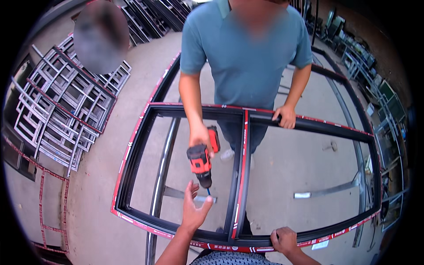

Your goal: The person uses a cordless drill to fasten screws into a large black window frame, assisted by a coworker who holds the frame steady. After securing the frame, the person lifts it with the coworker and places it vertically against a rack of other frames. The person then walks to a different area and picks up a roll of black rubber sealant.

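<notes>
A black window frame (240,176) with red protective tape and a middle bar lies flat at waist height in front of me. My left hand (195,208) is raised over its left opening, fingers and thumb spread, holding nothing. Just above that hand points the blue-tipped bit of a red and black cordless drill (199,160), gripped by a co-worker's hand (201,135) from across the frame. My right hand (285,240) is curled over the near rail, right of the middle bar. The co-worker's other hand (286,116) rests on the far rail.
Metal support bars (161,168) run beneath the frame. At left, stacked frames (66,99) stand on the floor beside a red-taped frame (54,205). Another dark frame (327,70) lies behind the co-worker (247,57). Racks with metal parts (375,88) line the right side.
</notes>
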A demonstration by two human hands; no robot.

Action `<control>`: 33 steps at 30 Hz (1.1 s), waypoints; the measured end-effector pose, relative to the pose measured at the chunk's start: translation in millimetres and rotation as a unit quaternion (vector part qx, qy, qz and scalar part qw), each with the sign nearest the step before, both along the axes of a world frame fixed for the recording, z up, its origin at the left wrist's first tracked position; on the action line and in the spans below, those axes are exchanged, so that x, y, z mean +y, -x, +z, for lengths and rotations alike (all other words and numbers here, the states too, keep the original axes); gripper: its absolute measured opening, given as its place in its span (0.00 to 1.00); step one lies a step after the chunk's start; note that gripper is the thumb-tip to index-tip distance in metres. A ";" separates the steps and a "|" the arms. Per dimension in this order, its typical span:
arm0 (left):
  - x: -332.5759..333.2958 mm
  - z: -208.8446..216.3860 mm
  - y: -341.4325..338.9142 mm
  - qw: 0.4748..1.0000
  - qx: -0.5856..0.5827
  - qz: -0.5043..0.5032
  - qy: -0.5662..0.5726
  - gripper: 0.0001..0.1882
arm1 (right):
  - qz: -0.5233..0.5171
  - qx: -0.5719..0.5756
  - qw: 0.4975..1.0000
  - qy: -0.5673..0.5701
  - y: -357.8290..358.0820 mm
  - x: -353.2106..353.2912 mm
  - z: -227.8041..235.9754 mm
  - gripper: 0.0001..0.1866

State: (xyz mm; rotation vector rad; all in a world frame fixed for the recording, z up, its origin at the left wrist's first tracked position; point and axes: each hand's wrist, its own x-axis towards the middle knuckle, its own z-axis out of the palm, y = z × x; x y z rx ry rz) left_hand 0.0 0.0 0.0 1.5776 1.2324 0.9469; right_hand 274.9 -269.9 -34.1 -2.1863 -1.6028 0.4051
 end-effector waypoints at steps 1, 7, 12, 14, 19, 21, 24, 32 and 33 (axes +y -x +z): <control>10.4 2.0 -14.5 1.000 -0.008 0.010 -0.010 0.44 | 0.002 -0.011 1.000 -0.008 -3.1 5.1 -7.6 0.14; 21.2 39.3 -37.2 0.978 -0.170 0.073 0.096 0.23 | -0.030 0.009 0.999 0.035 5.6 -15.1 5.5 0.18; 21.8 39.7 -37.4 0.983 -0.137 0.096 0.074 0.14 | -0.032 -0.006 0.999 -0.003 5.7 -18.8 3.5 0.19; 19.0 42.8 -30.5 0.988 -0.106 0.107 0.040 0.13 | -0.026 -0.030 0.999 -0.031 13.9 -8.4 21.7 0.15; -1.2 70.8 -13.1 0.991 -0.040 0.121 0.030 0.18 | -0.028 -0.044 0.998 -0.041 12.1 -11.1 9.7 0.16; -10.6 83.2 -6.5 0.992 -0.016 0.125 0.012 0.18 | -0.039 -0.044 0.998 -0.026 10.5 -11.1 12.7 0.16; -29.0 94.0 -2.1 0.993 -0.038 0.114 -0.013 0.18 | -0.060 -0.036 0.997 -0.030 9.3 -12.4 9.4 0.16; -103.0 111.4 43.7 0.992 -0.060 0.114 0.018 0.14 | -0.038 -0.063 0.993 -0.088 13.1 -2.3 2.3 0.15; -114.3 114.5 52.6 0.992 -0.043 0.118 0.020 0.14 | -0.034 -0.055 0.994 -0.088 16.3 -0.5 6.5 0.15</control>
